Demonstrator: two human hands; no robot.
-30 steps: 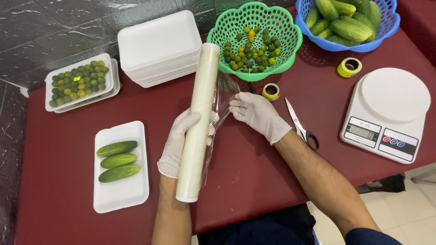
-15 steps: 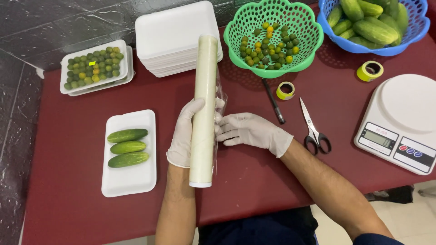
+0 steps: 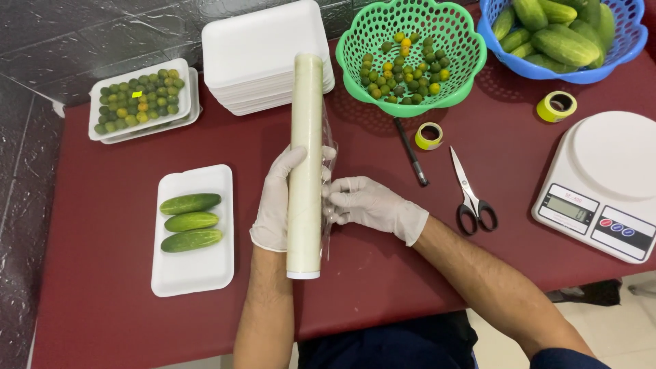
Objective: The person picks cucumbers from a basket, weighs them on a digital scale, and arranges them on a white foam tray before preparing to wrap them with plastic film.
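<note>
Now steady the cling-film roll [image 3: 305, 164] mid-table with your left hand [image 3: 273, 201] wrapped around it; right hand [image 3: 372, 205] pinches the loose film edge (1 corner only), so peel evenly.

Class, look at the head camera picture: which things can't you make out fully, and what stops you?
- Blue basket: head view, cut off by the top and right edges.
- Left hand: its fingers are hidden behind the film roll.
- Scale: display too small to read; right edge cuts it off.
- Person's body: cut off by the bottom edge.
- Film edge at the right hand: clear, hard to trace.
</note>
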